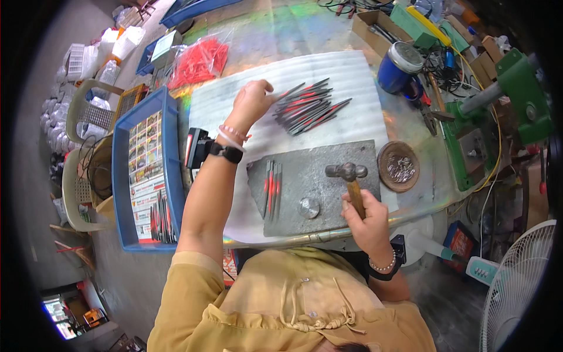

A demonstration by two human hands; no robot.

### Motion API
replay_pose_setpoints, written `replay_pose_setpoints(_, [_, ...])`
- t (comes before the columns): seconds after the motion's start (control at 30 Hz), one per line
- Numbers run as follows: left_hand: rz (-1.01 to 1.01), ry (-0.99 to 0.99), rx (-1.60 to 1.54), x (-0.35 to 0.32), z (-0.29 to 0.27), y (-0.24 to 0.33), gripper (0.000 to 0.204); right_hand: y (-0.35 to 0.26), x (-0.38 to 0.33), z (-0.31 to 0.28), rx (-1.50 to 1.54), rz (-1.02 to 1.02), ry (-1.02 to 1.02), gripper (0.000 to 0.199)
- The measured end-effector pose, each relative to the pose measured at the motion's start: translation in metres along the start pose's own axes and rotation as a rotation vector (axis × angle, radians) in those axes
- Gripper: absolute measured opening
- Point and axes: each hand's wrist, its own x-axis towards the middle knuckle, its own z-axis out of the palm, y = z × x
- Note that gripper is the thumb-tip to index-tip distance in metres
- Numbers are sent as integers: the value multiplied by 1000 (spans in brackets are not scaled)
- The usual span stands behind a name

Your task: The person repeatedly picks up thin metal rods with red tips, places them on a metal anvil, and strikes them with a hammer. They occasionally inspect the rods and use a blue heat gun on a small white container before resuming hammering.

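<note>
My left hand [252,102] is at the left end of a loose pile of slim dark pointed pieces with red strips [316,108], on a white foam sheet [226,88]. Its fingers are closed on the end of one slim dark piece [291,91]. A ball-peen hammer [353,196] is gripped by its wooden handle in my right hand [369,223], head up over a grey stone slab [322,155]. Several more dark and red pieces [272,190] lie side by side on the slab's left part. A small round metal block [309,207] sits near the slab's front edge.
Right of the slab stands a round brown dish [383,167] of small silvery parts. A blue tray [176,176] at left holds more dark pieces. Beyond are a bag of red parts [202,61], a blue mug [399,70] and a green press [463,146]. A fan [522,287] stands lower right.
</note>
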Motion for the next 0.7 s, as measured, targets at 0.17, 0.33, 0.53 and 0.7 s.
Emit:
replay_pose_setpoints(0.17, [29, -188, 93, 26, 19, -18, 19, 0, 1, -1, -38, -67, 13, 11])
replay_pose_setpoints(0.33, [81, 20, 98, 4, -12, -7, 18, 3, 0, -3, -35, -80, -21, 13])
replay_pose_setpoints(0.53, [154, 222, -352, -93, -83, 65, 7, 4, -7, -14, 255, 83, 93, 10])
replay_pose_setpoints(0.7, [212, 69, -321, -177, -112, 115, 13, 18, 12, -77, -185, 78, 387, 14])
